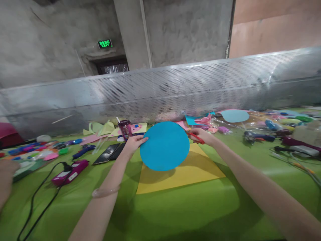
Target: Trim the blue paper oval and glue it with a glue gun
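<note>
My left hand (133,143) pinches the left edge of a blue paper circle (164,146) and holds it up above the table. My right hand (204,135) grips red-handled scissors (195,136) whose blades meet the circle's right edge. Under the circle a yellow sheet of paper (187,174) lies flat on the green tablecloth (175,211). A clear bangle (105,191) sits on my left wrist.
A purple glue gun (70,172) with a black cord lies at the left, beside dark phones (107,153) and a maroon cup (125,129). Paper scraps, a pale blue circle (234,115) and craft clutter line the back and right. Another person's hand (6,174) shows at far left.
</note>
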The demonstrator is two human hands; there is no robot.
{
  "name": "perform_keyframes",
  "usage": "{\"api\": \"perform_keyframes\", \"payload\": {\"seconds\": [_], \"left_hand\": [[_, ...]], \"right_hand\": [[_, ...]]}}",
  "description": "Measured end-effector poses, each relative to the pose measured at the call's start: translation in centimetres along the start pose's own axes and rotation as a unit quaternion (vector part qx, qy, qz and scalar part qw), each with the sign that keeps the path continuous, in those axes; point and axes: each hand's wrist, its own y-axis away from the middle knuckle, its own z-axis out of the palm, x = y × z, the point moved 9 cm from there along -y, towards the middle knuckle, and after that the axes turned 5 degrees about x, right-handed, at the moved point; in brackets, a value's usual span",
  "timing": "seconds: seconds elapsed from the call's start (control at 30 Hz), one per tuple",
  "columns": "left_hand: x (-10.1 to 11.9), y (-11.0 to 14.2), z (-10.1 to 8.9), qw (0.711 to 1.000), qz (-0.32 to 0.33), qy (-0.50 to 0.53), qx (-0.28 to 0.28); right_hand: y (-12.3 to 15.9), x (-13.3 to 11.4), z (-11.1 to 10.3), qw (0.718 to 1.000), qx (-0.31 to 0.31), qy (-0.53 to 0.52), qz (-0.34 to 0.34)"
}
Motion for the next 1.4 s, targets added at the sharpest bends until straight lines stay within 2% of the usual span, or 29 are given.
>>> {"api": "perform_keyframes", "payload": {"seconds": [0.37, 0.77, 1.4], "left_hand": [[-0.55, -0.79, -0.49, 1.000, 0.014, -0.016, 0.002], [-0.19, -0.72, -0.31, 1.000, 0.029, -0.003, 0.000], [0.10, -0.05, -0.02, 1.000, 0.014, -0.007, -0.019]], "right_hand": [[0.20, -0.40, 0.14, 1.000, -0.002, 0.006, 0.003], [-0.07, 0.28, 0.06, 0.999, -0.016, 0.038, -0.003], [0.10, 0.00, -0.04, 0.998, -0.018, 0.060, -0.010]]}}
